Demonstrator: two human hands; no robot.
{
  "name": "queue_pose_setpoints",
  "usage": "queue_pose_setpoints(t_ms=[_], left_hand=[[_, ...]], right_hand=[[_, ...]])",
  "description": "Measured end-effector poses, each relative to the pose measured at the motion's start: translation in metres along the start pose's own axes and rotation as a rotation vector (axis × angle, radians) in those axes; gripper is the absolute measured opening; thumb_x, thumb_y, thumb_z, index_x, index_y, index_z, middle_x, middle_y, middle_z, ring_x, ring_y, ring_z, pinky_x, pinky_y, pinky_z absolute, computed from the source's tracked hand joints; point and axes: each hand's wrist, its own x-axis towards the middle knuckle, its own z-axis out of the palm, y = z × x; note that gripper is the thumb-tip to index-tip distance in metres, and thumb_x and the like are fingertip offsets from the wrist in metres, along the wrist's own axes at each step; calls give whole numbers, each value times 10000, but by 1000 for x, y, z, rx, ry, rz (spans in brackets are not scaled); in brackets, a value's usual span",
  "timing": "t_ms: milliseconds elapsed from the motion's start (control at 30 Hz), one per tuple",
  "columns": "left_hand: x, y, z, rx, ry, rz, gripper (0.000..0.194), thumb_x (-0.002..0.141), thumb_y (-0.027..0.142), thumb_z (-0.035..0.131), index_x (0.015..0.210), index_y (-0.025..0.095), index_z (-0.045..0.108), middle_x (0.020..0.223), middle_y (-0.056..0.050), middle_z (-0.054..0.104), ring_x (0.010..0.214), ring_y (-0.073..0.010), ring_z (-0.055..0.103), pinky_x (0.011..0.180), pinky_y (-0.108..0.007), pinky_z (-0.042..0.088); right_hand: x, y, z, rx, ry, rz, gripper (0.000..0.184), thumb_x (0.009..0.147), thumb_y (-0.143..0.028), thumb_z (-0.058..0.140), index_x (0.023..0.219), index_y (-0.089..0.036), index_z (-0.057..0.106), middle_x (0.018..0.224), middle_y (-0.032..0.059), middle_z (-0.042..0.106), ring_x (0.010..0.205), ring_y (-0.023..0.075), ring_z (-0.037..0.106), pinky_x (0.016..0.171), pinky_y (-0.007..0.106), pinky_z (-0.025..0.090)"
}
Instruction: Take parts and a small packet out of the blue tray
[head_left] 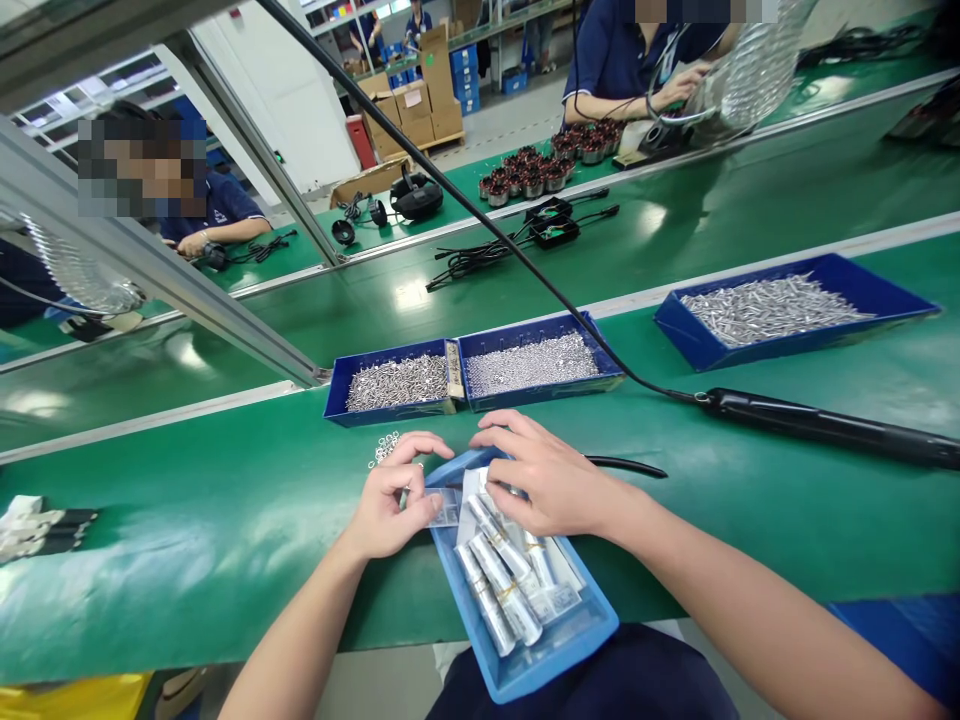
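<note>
My left hand [394, 505] is at the upper left edge of a light blue tray [495, 690]. Its thumb presses on a small clear plastic case [444, 507], and its index finger reaches out above. Over the upper part of the tray hovers my right hand [544, 480], fingers bent and apart, with no held thing visible. Several silvery wrapped rolls [499, 590] lie in the tray on white paper, some with a yellowish band. A further clear plastic case [555, 602] rests near them. Part of the tray's contents is hidden under my right hand.
Small metal rings [385, 450] lie behind my left hand. Blue bins of small metal parts [397, 385], [532, 363] and pins [776, 310] line the bench's back. A corded black tool [825, 425] lies right; its cable crosses the view. Co-workers sit beyond the metal frame [255, 130].
</note>
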Motion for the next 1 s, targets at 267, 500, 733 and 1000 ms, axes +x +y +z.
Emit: queue_pose_setpoints(t_ms=[267,500,733,1000], left_hand=[[1,0,2,7,33,17,356,884,142,666,623,183,428,1208,-75,671,1209,-284,556,1034,-504,415],[0,-1,4,23,28,34,348,874,129,664,620,183,433,1200,-68,672,1202,-280,560,1027,-500,421],[1,1,4,16,23,46,365,890,168,670,619,182,427,1184,-72,672,1183,-278,562,1013,-490,424],[-3,-1,3,-81,43,27,491,841,625,728,1078,202,651,1171,-129,668,1190,-325,557,1065,-522,405]], right_hand=[[-1,-31,22,-64,-230,-110,260,1026,-300,510,884,-174,687,899,55,629,846,225,539,690,376,447],[-3,-40,20,-63,-372,-22,229,966,-385,600,879,-208,715,972,84,592,967,274,547,737,388,451],[0,-36,7,224,-342,14,155,880,-348,776,925,-220,701,1131,54,595,1049,249,566,872,395,472],[11,-10,11,986,337,529,231,992,-382,638,866,-191,610,852,24,667,687,139,593,599,264,482]])
